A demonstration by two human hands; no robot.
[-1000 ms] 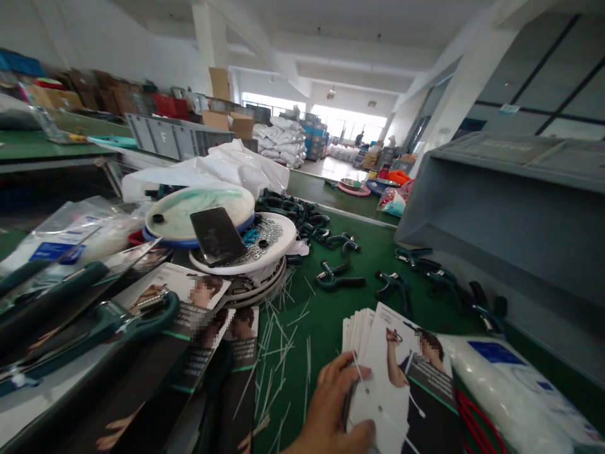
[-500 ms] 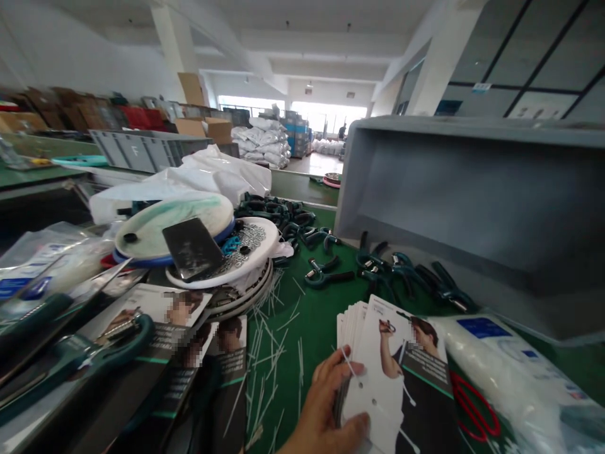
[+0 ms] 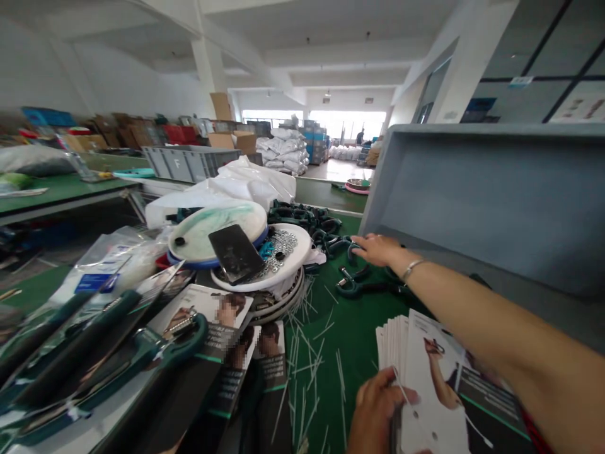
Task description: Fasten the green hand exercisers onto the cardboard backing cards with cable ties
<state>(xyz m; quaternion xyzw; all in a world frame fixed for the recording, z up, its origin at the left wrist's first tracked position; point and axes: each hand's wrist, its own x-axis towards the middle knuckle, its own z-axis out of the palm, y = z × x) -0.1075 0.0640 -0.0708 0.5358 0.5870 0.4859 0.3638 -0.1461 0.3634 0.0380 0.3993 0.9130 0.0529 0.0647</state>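
My left hand (image 3: 378, 403) is closed on the left edge of a stack of printed backing cards (image 3: 428, 378). A white zip tie (image 3: 401, 386) passes through holes in the front card, its end standing up by my fingers. My right hand (image 3: 378, 248) reaches across the table with fingers stretched out over the loose hand grip strengtheners. Its fingertips are at a green and black hand grip (image 3: 352, 252); whether they touch it is hard to tell. Nearer lies another hand grip (image 3: 352, 282), with a metal spring.
On the left lie carded hand grips (image 3: 174, 347). Behind them stand a white tray (image 3: 302, 249) of small metal parts and a dark phone-like slab (image 3: 236, 252). Loose zip ties (image 3: 307, 359) are scattered mid-table. A large grey bin (image 3: 472, 189) stands at the right.
My right hand has come into view from the right and reached to the hand grips. The view has swung left. My left hand still holds the cards.
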